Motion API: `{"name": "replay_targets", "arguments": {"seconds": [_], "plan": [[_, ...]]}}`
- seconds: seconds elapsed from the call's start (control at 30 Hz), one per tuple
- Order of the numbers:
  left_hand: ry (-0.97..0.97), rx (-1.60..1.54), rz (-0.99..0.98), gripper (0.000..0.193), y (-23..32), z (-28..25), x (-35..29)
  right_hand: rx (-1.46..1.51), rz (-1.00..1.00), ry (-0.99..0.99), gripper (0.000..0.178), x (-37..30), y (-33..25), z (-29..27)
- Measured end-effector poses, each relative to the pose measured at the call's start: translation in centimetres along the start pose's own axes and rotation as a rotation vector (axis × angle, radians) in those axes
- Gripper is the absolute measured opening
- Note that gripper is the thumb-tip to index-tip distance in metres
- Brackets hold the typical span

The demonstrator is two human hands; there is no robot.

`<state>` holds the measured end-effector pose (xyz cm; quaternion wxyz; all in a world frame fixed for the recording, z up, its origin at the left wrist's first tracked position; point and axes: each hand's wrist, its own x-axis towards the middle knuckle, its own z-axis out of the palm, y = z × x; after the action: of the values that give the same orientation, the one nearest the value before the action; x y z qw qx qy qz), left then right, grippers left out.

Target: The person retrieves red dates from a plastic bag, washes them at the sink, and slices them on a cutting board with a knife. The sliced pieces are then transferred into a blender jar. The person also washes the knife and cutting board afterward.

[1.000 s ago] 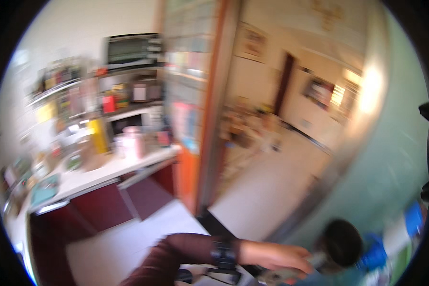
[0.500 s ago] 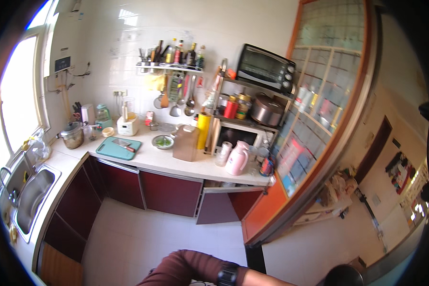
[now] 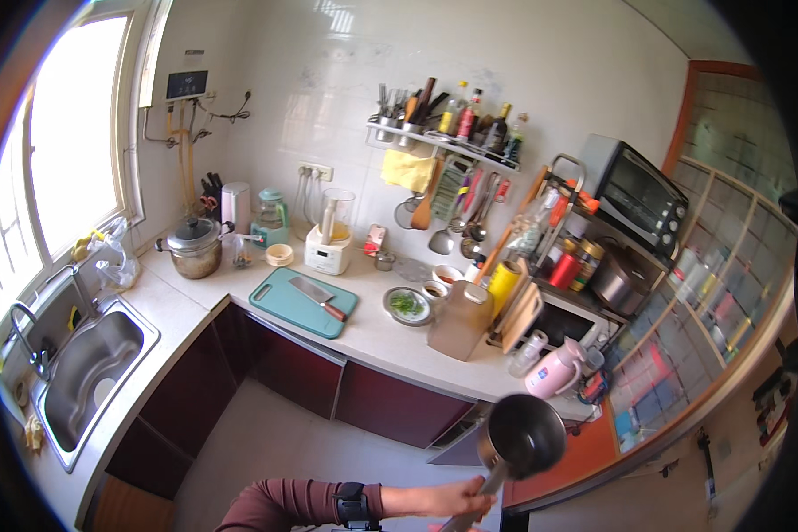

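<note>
A brown-handled steel knife point(image 3: 314, 294) is laid on a teal rectangular cutting board point(image 3: 293, 309). A curved stainless-steel sink point(image 3: 84, 371) is set into the pale counter point(image 3: 179, 306).

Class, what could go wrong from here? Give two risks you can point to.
1. The round, dark, long-handled pot, gripped in the left hand, might bump the pink, rounded jug, since the two appear close in this view.
2. The brown-handled steel knife lies on the teal rectangular cutting board near the front edge of the pale counter; a careless reach might touch its blade.
</note>
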<state>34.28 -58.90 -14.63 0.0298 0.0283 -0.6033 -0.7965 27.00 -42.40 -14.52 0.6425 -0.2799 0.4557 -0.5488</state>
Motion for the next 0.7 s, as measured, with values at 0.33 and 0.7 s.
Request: {"name": "replay_targets", "arguments": {"seconds": [0.33, 0.7], "plan": [[0.394, 0.249, 0.125, 0.045, 6.2, -19.4, -3.4, 0.309, -0.073, 0.063, 0.013, 23.3, -6.9, 7.3], [1.171, 0.605, -0.439, 0.040, -3.3, -39.4, -31.2, 0.195, 0.053, -0.230, 0.029, 48.3, -22.7, 6.8]]}}
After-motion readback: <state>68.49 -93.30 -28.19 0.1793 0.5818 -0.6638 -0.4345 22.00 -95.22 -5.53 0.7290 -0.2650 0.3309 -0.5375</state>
